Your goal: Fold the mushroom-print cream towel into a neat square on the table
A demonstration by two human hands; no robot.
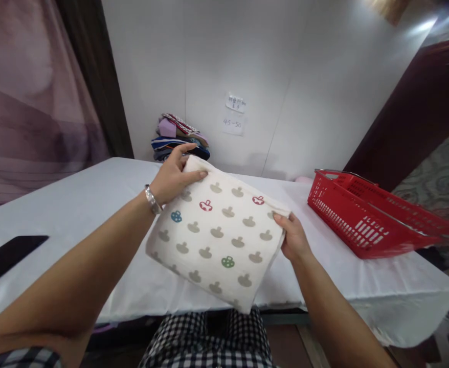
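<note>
A white cloth [222, 240] printed with grey mushroom shapes, plus a few red, blue and green ones, hangs tilted between my hands above the near edge of the table. It looks folded into a rough square. My left hand [176, 176] grips its upper left corner, with the thumb on the front face. At the upper right corner, my right hand [292, 235] pinches the cloth, thumb in front and the other fingers mostly hidden behind it.
A white-covered table [105, 204] spans the front. Against the wall stands a stack of folded fabrics [180, 138]. On the right is a red plastic basket [347, 220]; at the left edge lies a dark flat object [9, 255]. Paper notes [233, 122] hang on the wall.
</note>
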